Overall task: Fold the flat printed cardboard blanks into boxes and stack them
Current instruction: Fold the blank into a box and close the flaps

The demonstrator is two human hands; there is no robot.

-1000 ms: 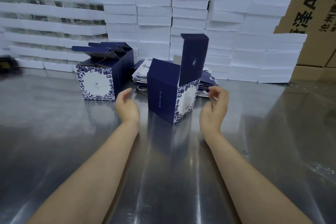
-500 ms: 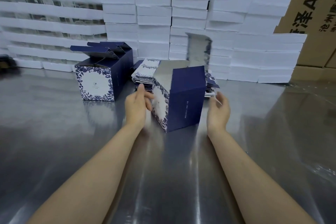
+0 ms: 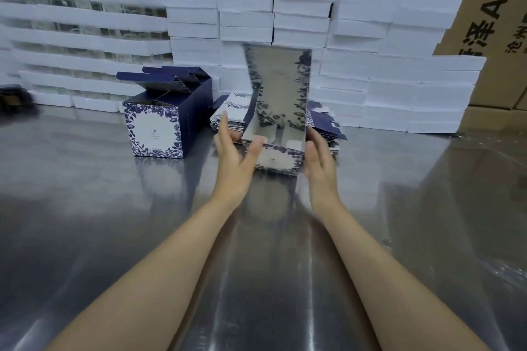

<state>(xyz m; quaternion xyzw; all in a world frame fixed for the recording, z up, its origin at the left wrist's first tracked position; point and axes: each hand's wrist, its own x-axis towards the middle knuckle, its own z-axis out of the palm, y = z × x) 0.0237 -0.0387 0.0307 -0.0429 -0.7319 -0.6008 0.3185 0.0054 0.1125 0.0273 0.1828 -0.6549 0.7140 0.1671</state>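
On the steel table [image 3: 85, 222], near the middle and in front of the white foam slabs [image 3: 399, 88] at the far side, the half-folded box [image 3: 281, 128] stands with its tall lid flap upright, silver lining facing near. A finished box [image 3: 154, 125] sits to its left, and the pile of flat blanks [image 3: 231, 111] lies just behind. The left hand [image 3: 232, 159] and right hand [image 3: 318, 162] press its side walls with straight fingers. It looks like thin card: light, probably slick and easily creased. It is best held low by the walls, not by the flap.
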